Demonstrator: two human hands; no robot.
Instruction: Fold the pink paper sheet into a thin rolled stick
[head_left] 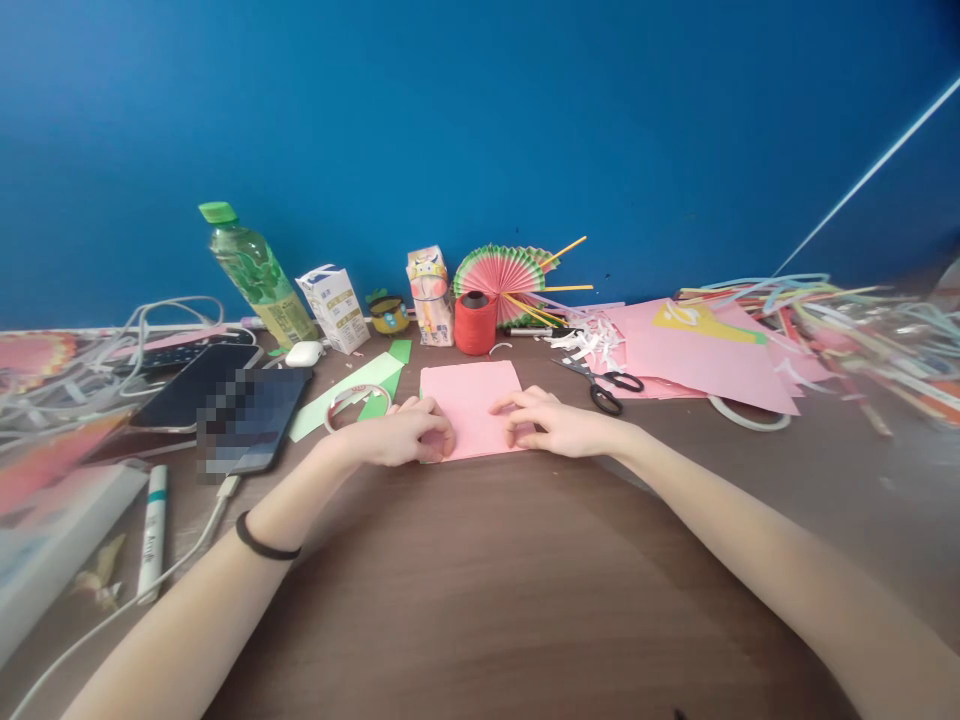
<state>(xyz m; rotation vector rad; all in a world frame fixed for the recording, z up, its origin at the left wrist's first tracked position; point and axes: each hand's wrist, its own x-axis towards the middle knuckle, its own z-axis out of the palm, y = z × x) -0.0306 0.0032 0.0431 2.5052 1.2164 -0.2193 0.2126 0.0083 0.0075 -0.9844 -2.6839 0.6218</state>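
Observation:
A stack of square pink paper (pixel 472 400) lies flat on the table in front of me, a thin green edge showing at its left. My left hand (pixel 405 430) rests at its lower left side, fingers bent with a gap between thumb and forefinger, the tips touching the paper. On the right part of the paper lies my right hand (pixel 544 422), fingers curved and apart, tips touching the top sheet. A roll of tape (pixel 330 412) sits just behind my left wrist. Black-handled scissors (pixel 606 388) lie beyond my right hand.
Along the blue wall stand a green bottle (pixel 259 275), a white carton (pixel 334 308), a red thread spool (pixel 475 325) and a folded paper fan (pixel 491 272). Phones (pixel 259 420), cables and a marker (pixel 154 530) lie left. Pink sheets (pixel 690 355) and many straws (pixel 847 330) spread right.

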